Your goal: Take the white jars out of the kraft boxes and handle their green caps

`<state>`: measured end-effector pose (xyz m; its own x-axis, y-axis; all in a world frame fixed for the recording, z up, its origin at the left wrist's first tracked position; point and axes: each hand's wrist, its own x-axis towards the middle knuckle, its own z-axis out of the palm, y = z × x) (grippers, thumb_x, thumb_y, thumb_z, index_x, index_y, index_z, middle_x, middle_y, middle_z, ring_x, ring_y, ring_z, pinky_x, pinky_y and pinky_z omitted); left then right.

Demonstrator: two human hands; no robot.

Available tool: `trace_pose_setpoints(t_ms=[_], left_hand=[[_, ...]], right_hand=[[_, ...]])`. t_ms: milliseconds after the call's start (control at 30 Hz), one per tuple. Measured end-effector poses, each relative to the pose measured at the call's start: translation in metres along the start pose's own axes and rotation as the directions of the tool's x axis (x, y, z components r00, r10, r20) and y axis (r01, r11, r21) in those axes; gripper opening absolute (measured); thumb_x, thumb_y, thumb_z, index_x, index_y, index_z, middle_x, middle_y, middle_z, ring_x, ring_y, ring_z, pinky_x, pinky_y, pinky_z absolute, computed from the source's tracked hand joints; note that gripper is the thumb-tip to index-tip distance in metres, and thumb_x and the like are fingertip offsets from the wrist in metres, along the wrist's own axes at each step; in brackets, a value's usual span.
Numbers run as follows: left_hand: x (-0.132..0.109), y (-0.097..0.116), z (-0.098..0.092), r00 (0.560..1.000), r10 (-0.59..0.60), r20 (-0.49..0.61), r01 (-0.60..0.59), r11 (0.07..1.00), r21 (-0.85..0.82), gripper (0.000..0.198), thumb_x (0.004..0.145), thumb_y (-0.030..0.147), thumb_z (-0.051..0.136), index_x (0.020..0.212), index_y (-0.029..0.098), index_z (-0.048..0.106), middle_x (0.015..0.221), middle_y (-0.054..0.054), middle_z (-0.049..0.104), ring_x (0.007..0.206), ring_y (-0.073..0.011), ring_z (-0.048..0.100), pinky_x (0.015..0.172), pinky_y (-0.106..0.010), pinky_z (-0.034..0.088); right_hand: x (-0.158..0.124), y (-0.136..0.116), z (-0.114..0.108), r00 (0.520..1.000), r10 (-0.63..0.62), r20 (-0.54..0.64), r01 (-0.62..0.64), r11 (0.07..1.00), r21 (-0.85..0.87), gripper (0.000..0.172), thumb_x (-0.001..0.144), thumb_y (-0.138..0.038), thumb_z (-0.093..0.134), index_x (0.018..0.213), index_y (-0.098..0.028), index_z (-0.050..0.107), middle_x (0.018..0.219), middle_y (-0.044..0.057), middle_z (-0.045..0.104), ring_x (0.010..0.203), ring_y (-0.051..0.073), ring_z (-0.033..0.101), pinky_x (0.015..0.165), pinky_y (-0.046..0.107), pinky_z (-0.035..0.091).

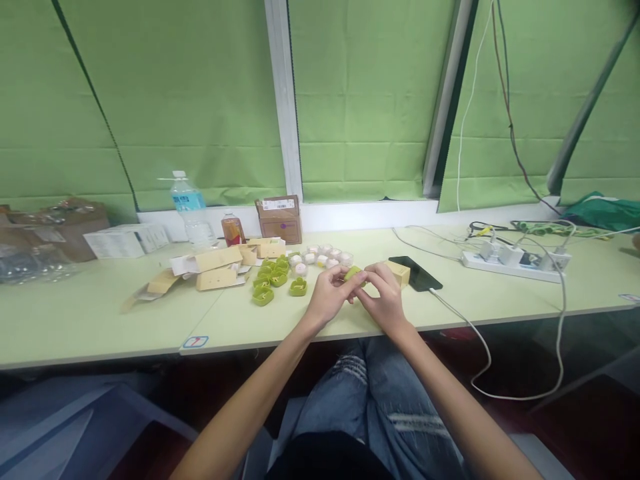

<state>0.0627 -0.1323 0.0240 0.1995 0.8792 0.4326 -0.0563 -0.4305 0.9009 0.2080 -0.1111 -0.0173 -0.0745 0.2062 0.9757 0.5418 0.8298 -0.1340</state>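
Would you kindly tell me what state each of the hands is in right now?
Left hand: closed, holding a small green piece.
Right hand: closed, holding the same green piece from its other side.

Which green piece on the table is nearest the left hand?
The lone green piece, just left of the left hand; the other tabletop green pieces bunch farther left.

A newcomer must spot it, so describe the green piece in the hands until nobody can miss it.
Above the pale table, near its front edge, find the left hand and right hand brought together. Between them is a small green piece. Unlike the similar green pieces lying on the table to its left, this one is held.
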Motion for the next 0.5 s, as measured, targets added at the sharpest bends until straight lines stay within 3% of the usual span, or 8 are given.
trace_pose_setpoints(t_ms=[367, 500], left_hand=[[-0.0021, 0.0045, 0.0023, 0.999, -0.004, 0.05, 0.004, 1.0, -0.005, 0.04, 0.078, 0.049, 0.08, 0.075, 0.014, 0.059, 0.063, 0.002, 0.057, 0.054, -0.0092, 0.055, 0.053, -0.023, 0.048], [-0.0003, 0.0007, 0.0018, 1.0, -0.014, 0.022, 0.015, 1.0, -0.024, 0.04, 0.08, 0.05, 0.077, 0.085, 0.013, 0.062, 0.07, 0.001, 0.059, 0.055, -0.0086, 0.055, 0.051, -0.022, 0.048]], right_hand=[[-0.0004, -0.0026, -0.0013, 0.999, -0.005, -0.043, 0.005, 1.0, -0.015, 0.016, 0.089, -0.014, 0.065, 0.079, -0.023, 0.057, 0.08, 0.004, 0.057, 0.076, 0.021, 0.054, 0.067, 0.036, 0.047], [0.0009, -0.0028, 0.0007, 0.999, -0.014, -0.044, 0.012, 0.999, -0.037, 0.014, 0.089, -0.014, 0.065, 0.082, -0.023, 0.058, 0.08, 0.004, 0.057, 0.076, 0.021, 0.054, 0.067, 0.036, 0.047]])
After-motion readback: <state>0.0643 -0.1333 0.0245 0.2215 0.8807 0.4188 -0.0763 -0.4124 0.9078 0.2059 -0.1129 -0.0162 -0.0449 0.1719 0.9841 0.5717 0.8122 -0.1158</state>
